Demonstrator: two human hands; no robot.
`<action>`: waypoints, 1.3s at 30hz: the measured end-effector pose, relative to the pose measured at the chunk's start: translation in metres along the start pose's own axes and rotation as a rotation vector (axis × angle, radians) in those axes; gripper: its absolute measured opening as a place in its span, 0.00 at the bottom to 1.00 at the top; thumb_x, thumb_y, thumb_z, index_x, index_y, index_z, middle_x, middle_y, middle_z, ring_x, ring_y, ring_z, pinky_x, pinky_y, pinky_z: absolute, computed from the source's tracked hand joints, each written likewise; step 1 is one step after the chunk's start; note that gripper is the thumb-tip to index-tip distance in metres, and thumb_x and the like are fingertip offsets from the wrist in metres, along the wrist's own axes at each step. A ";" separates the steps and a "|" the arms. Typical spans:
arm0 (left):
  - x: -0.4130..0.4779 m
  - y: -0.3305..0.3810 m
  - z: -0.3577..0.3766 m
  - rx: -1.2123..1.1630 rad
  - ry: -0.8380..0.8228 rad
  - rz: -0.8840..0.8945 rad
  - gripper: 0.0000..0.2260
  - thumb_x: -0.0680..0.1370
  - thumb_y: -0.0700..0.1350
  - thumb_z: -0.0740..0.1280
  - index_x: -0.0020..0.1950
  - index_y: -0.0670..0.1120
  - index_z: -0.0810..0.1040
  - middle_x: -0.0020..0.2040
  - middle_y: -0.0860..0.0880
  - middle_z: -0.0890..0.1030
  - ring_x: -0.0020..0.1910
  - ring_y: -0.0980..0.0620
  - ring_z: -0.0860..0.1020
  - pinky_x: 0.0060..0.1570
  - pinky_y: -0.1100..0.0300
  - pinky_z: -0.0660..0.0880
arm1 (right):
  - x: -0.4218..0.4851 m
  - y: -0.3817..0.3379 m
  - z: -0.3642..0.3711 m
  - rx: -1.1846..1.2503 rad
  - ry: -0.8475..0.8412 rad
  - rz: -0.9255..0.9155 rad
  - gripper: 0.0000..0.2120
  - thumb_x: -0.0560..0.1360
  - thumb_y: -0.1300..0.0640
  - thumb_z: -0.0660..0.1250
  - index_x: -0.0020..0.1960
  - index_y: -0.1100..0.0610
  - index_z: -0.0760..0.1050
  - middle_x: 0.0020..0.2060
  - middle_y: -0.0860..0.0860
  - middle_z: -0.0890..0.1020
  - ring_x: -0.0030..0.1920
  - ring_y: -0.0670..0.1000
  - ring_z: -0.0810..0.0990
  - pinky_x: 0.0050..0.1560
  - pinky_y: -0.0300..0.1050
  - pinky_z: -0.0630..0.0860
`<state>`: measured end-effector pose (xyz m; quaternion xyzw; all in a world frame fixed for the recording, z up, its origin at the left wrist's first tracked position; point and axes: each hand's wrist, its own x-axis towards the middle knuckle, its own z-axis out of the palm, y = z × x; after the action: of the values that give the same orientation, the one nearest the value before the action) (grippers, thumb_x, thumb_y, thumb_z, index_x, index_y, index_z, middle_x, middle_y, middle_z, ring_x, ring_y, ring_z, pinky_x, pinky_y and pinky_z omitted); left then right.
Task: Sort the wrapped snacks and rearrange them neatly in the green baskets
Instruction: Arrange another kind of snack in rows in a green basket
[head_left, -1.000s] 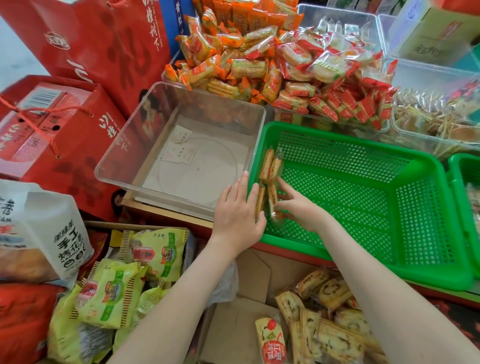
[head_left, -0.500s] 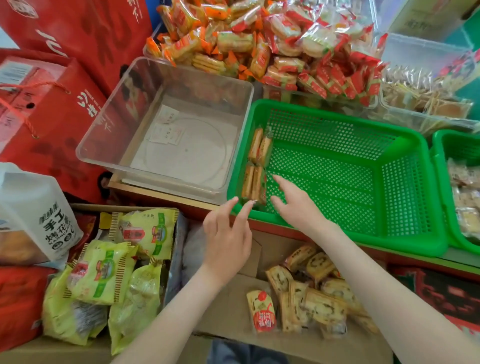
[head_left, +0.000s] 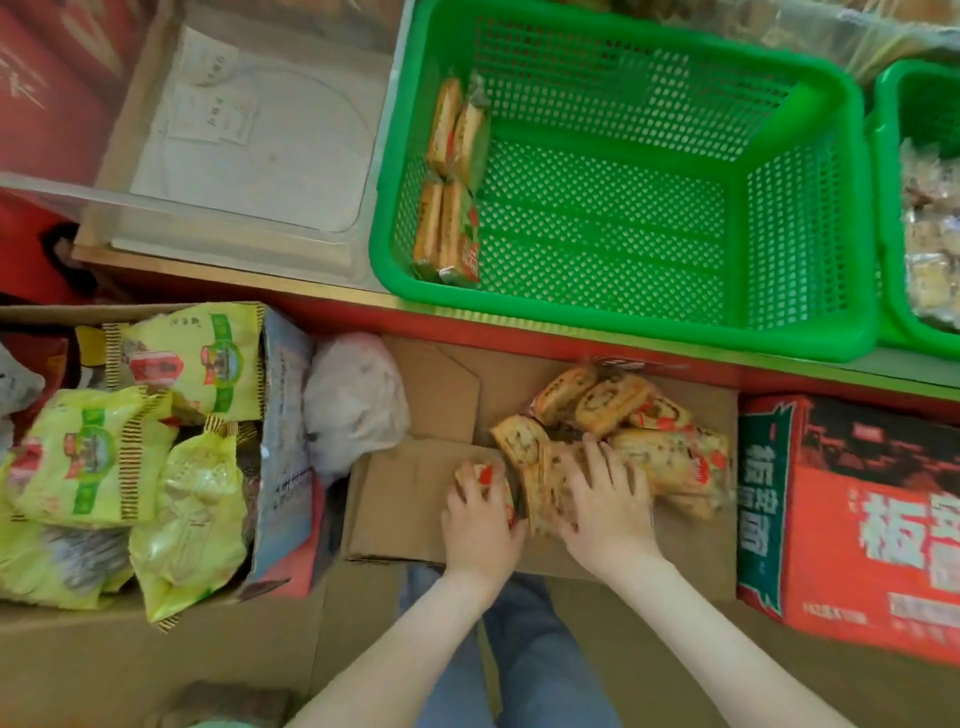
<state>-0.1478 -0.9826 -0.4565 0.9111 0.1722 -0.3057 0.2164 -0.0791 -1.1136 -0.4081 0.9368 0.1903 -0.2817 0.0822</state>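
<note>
A green basket (head_left: 810, 332) sits on the shelf with several wrapped snacks (head_left: 454, 182) stood on edge along its left wall. Below it, on a flattened cardboard box (head_left: 415, 493), lies a pile of wrapped swirl pastries (head_left: 613, 410). My left hand (head_left: 480, 525) lies over one wrapped snack (head_left: 485, 475) at the pile's left edge, its fingers curled onto the packet. My right hand (head_left: 610, 504) lies on the pile beside it, fingers spread over the packets. A second green basket (head_left: 883, 156) with pale wrapped snacks shows at the right edge.
A clear plastic bin (head_left: 234, 208) stands left of the basket. A cardboard box of yellow-green snack bags (head_left: 135, 447) is at the lower left, a crumpled plastic bag (head_left: 353, 400) next to it. A red carton (head_left: 857, 519) stands at the right.
Both hands left the green basket and came down to the pastry pile on the cardboard. The view tipped downward. The snacks in the basket stayed put.
</note>
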 end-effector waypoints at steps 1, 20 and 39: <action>0.002 -0.001 0.003 0.040 0.025 0.006 0.33 0.79 0.58 0.60 0.79 0.50 0.49 0.77 0.39 0.51 0.68 0.38 0.62 0.64 0.50 0.67 | -0.001 0.006 0.003 -0.017 -0.009 -0.010 0.39 0.70 0.46 0.72 0.76 0.52 0.60 0.76 0.58 0.58 0.72 0.62 0.62 0.69 0.62 0.60; -0.068 -0.034 -0.095 -1.087 0.240 0.261 0.34 0.72 0.43 0.69 0.74 0.64 0.60 0.76 0.53 0.58 0.74 0.60 0.60 0.68 0.61 0.67 | -0.032 -0.016 -0.082 1.249 0.040 -0.152 0.29 0.74 0.58 0.71 0.68 0.46 0.59 0.64 0.43 0.70 0.65 0.37 0.69 0.67 0.37 0.67; 0.023 0.005 -0.289 -0.545 0.404 0.497 0.22 0.81 0.52 0.60 0.75 0.53 0.65 0.77 0.55 0.59 0.77 0.57 0.50 0.76 0.49 0.51 | 0.078 -0.032 -0.249 1.652 0.048 -0.099 0.17 0.76 0.61 0.67 0.63 0.55 0.69 0.55 0.57 0.80 0.54 0.57 0.81 0.56 0.59 0.78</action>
<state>0.0116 -0.8384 -0.2617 0.8761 0.0608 -0.0026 0.4783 0.0914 -0.9957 -0.2469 0.6916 -0.0352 -0.3140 -0.6495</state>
